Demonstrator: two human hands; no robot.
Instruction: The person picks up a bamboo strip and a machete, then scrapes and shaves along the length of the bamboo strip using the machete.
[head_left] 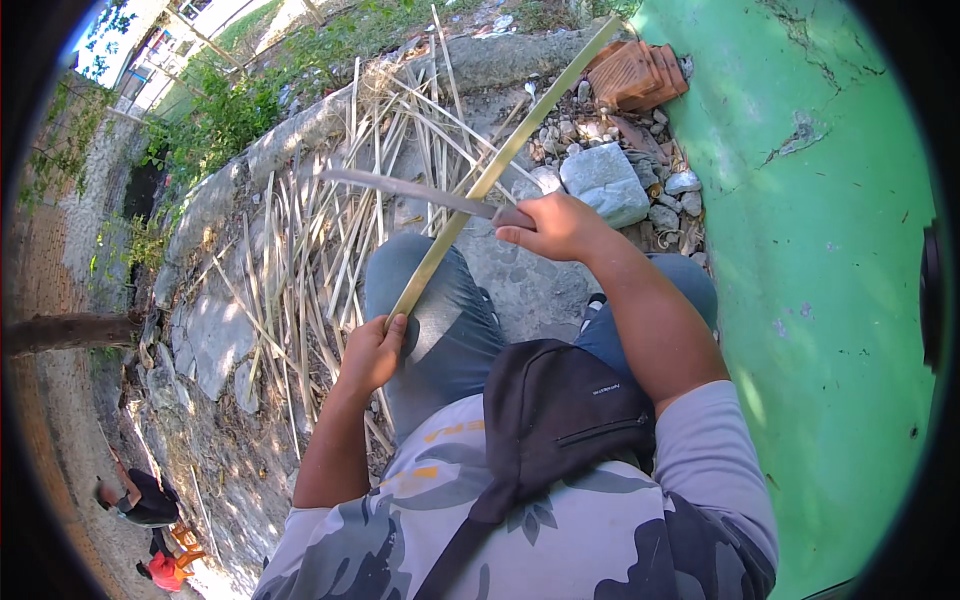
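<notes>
My left hand [374,350] is closed around the lower end of a long, pale green bamboo strip [500,160], which slants up and away to the right from beside my left knee. In my right hand [555,228] is the handle of a long-bladed knife [400,188], its dull grey-brown blade pointing left. The blade crosses the strip around its middle; whether its edge touches or bites into the bamboo I cannot tell.
Many thin split bamboo strips [330,230] lie heaped ahead and left. Ahead right are a pale stone block [605,185], rubble and stacked orange tiles [638,76]. A green wall [800,300] borders my right. Another person [150,500] is at the far lower left.
</notes>
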